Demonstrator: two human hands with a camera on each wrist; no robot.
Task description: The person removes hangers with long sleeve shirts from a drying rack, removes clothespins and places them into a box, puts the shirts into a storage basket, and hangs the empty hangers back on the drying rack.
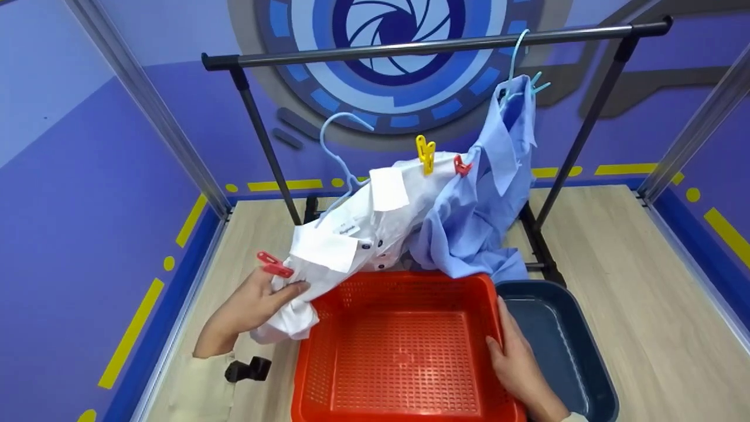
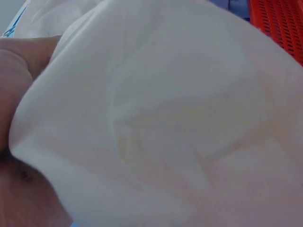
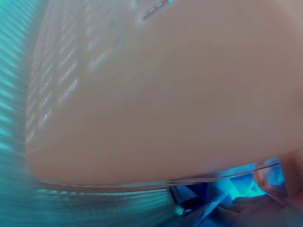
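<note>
At the left of the head view, my left hand (image 1: 249, 305) holds a white shirt (image 1: 325, 252) by one shoulder, just below a red clothespin (image 1: 275, 265). A pale blue hanger (image 1: 322, 136) is inside the shirt, its hook off the rail. On the shirt's other shoulder sit a yellow clothespin (image 1: 426, 155) and a second red clothespin (image 1: 462, 166). White cloth fills most of the left wrist view. My right hand (image 1: 518, 366) grips the right rim of a red plastic basket (image 1: 404, 279), thumb on the inner side. The right wrist view is strongly tinted and blurred.
A black garment rail (image 1: 375, 51) spans the back. From its right part hangs a light blue shirt (image 1: 469, 234) on a hanger, its lower part behind the basket. A dark blue basin (image 1: 595, 346) stands right of the basket. Purple panels enclose the sides.
</note>
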